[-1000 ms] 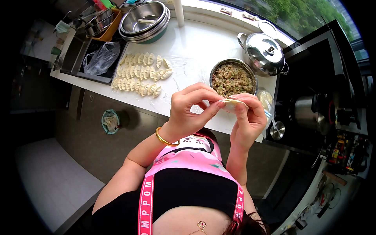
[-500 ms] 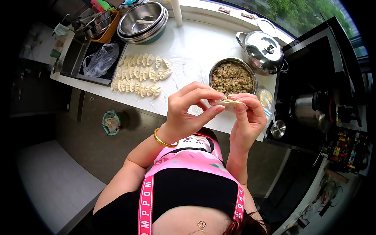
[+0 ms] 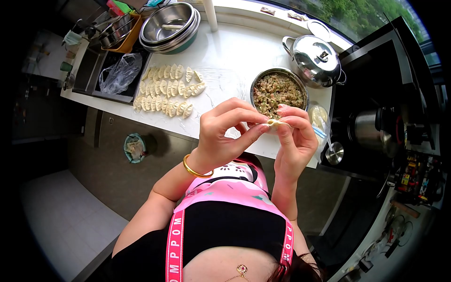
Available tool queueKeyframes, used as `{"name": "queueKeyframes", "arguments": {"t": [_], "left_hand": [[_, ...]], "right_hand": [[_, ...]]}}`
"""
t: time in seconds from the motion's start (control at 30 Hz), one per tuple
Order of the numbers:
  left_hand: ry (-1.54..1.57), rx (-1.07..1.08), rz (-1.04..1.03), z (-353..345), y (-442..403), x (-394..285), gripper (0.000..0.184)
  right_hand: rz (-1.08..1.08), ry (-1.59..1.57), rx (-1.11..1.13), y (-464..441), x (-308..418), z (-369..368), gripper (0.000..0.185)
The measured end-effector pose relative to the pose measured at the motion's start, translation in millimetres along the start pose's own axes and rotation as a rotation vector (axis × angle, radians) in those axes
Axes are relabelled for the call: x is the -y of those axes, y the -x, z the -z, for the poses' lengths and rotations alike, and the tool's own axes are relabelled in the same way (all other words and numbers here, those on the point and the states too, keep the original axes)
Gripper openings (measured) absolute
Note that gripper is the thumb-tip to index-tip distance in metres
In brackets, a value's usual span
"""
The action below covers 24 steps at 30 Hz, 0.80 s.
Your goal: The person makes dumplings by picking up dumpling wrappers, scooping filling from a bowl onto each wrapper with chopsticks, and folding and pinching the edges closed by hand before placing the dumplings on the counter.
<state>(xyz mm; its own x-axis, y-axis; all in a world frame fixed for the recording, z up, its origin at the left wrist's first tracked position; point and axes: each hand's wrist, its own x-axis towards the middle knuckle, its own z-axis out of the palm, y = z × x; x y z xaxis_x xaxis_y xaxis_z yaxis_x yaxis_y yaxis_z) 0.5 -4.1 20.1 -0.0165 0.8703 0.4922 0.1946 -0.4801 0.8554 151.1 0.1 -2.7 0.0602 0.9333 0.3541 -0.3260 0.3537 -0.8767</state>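
Observation:
A pale dumpling (image 3: pixel 272 124) is held up between my two hands, just in front of the metal bowl of minced filling (image 3: pixel 278 91). My left hand (image 3: pixel 230 127), with a gold bangle at the wrist, pinches one end of the dough between thumb and fingers. At the other end, my right hand (image 3: pixel 297 134) grips the edge with its thumb and index finger. Part of the dumpling is hidden by the fingertips. Rows of folded dumplings (image 3: pixel 167 89) lie on the white counter to the left.
A lidded steel pot (image 3: pixel 314 61) stands behind the filling bowl. Round wrappers in a plastic bag (image 3: pixel 318 117) lie at its right. Stacked metal bowls (image 3: pixel 170 26), a plastic bag (image 3: pixel 121 73) over the sink and a stove (image 3: pixel 371 94) surround the counter (image 3: pixel 225 51). A small bin (image 3: pixel 135 148) stands below.
My right fingers have shifted slightly left along the dumpling's edge, closer to my left fingertips. My left hand has barely moved, and the dumpling stays in both hands.

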Motion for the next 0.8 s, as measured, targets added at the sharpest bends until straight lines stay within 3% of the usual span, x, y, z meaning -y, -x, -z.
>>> {"name": "queueKeyframes", "arguments": {"t": [0.7,0.8], "left_hand": [[0.024,-0.051,0.043,-5.4,6.9,2.7,0.014],[0.003,-0.054,-0.055,-5.2,7.0,2.7,0.017]], "right_hand": [[-0.009,-0.053,-0.034,1.7,-2.4,-2.4,0.008],[0.002,-0.080,-0.036,1.8,-1.0,-4.0,0.009]]}}
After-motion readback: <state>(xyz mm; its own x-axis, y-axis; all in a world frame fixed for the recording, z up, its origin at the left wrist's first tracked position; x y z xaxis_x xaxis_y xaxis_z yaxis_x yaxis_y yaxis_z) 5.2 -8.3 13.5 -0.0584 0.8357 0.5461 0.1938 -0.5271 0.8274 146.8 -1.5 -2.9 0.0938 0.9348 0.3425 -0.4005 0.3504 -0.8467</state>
